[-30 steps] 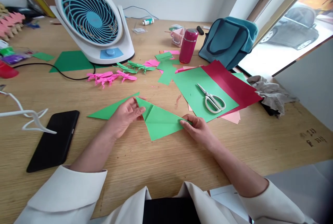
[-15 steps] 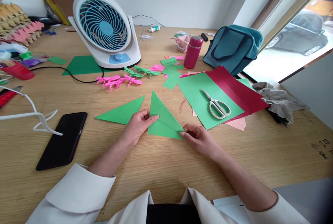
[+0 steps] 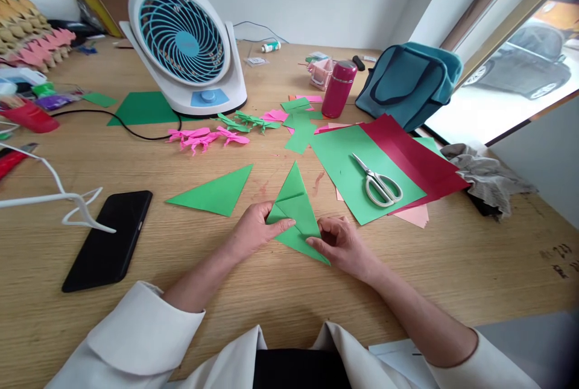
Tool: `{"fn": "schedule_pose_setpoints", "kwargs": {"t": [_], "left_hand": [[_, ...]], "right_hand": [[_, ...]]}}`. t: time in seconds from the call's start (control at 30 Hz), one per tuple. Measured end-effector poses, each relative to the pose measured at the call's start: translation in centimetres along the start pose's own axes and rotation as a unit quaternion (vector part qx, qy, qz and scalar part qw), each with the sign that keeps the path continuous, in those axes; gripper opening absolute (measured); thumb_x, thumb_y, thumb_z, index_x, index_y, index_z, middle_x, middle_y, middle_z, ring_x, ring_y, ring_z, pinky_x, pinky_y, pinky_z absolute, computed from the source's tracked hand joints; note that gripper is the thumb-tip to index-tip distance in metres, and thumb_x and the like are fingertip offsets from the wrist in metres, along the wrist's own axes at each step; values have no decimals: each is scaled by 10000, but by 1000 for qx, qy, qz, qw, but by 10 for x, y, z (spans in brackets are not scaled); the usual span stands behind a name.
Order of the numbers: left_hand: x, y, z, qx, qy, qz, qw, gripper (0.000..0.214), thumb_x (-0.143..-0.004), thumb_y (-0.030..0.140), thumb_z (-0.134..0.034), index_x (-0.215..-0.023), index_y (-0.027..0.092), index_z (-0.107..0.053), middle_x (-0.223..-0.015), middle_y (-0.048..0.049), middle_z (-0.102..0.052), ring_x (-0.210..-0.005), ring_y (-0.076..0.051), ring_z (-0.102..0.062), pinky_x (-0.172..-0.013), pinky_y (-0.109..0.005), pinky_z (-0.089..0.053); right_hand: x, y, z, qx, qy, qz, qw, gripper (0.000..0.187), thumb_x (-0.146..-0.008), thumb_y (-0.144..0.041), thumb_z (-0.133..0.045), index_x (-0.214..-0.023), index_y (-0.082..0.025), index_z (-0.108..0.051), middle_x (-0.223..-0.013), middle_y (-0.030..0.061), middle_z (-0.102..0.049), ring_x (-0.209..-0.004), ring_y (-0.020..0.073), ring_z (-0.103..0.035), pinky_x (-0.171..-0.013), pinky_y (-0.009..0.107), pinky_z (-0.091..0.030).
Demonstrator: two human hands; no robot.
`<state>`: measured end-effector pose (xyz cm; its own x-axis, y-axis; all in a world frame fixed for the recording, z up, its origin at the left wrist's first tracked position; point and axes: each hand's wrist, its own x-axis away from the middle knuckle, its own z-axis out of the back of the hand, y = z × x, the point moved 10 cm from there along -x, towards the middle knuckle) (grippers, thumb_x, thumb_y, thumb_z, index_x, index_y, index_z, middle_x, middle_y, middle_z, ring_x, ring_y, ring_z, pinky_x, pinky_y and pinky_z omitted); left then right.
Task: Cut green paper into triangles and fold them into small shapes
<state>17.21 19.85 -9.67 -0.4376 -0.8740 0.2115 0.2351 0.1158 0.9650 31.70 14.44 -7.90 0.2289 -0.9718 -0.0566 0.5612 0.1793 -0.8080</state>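
A folded green paper triangle [image 3: 295,211], creased across its face, is held between my two hands above the wooden table. My left hand [image 3: 260,229] pinches its left edge, thumb on top. At its right edge my right hand [image 3: 341,244] grips the paper between thumb and curled fingers. A second green paper triangle [image 3: 215,191] lies flat to the left of my left hand. Scissors [image 3: 382,187] with white handles rest on a green paper sheet [image 3: 335,148] to the right, beside dark red sheets [image 3: 414,160].
Pink folded paper figures [image 3: 205,137] and green ones [image 3: 248,122] lie in front of a white fan [image 3: 185,45]. A black phone [image 3: 108,241] lies at left under a white wire stand [image 3: 75,202]. Behind stand a pink flask [image 3: 339,88] and a teal bag [image 3: 407,84].
The held triangle has turned and shifted right, and its crossing creases now show. My left hand moved right with it, leaving the other triangle fully in view.
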Motion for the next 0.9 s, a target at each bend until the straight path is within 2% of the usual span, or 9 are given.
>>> {"fn": "schedule_pose_setpoints", "kwargs": {"t": [0.23,0.33,0.43,0.57,0.9], "left_hand": [[-2,6,4,33,2,-33,999,266,-767,398,-737,-909,176,-704,-848,-8,-723,-747,-171,-630,-666,-262,-492],[-3,7,4,36,-2,-46,998,233,-798,397,-706,-843,170,-679,-782,7,-662,-706,-141,-574,-639,-242,-451],[-3,6,7,30,9,-51,998,280,-826,414,-669,-721,167,-594,-662,37,-514,-624,-107,-461,-583,-228,-381],[-1,7,7,16,15,-68,997,324,-845,415,-646,-676,171,-515,-643,49,-404,-611,-96,-375,-567,-230,-324],[0,10,5,60,6,-84,995,259,-838,406,-637,-742,176,-565,-673,34,-482,-643,-116,-435,-592,-235,-368]], "right_hand": [[0,-5,-4,39,-36,14,998,405,-849,-310,-653,-590,-191,-366,-588,-45,-465,-630,121,-436,-736,308,-290],[0,-5,-4,45,-41,18,998,402,-836,-289,-667,-585,-190,-370,-589,-44,-473,-634,121,-438,-729,305,-287],[1,-6,-5,53,-49,24,997,414,-831,-296,-689,-589,-188,-371,-589,-49,-469,-648,122,-441,-751,304,-287],[2,-7,-6,51,-65,25,996,441,-836,-337,-705,-599,-188,-364,-591,-50,-463,-656,122,-437,-754,302,-288],[0,-3,-5,27,-45,-1,999,426,-834,-382,-681,-608,-198,-370,-611,-38,-444,-627,117,-402,-634,278,-293]]}}
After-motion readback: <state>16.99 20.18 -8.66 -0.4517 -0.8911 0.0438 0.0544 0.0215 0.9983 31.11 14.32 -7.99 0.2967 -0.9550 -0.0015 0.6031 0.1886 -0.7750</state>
